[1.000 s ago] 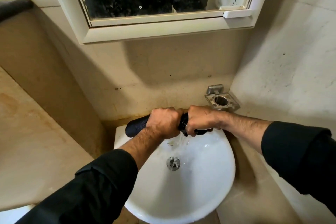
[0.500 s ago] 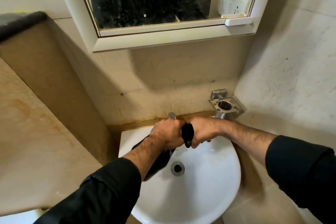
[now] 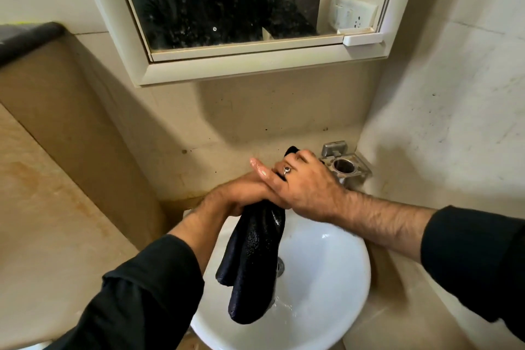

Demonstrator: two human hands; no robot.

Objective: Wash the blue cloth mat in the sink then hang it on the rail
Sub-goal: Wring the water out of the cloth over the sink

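You are standing at a small white sink (image 3: 326, 287) in a beige tiled corner, a mirror (image 3: 227, 0) above it. The mat (image 3: 252, 258) is hanging wet and dark over the bowl, its top bunched between your palms, its lower end dangling just above the drain, a small tip poking out at the far side of your right hand (image 3: 301, 185). That hand is lying over the top, fingers curling round the bunch; your left hand (image 3: 244, 193) is pressing up from beneath, fingers nearly straight. This looks like the squeezing stage, so keep the cloth over the bowl while you are pressing, letting the drips fall inside the rim. Work the squeeze downward toward the hanging end, since the water is probably gathering there. Mind the metal holder (image 3: 346, 169) just right of your knuckles. No rail is in view, so you will have to turn to find it.
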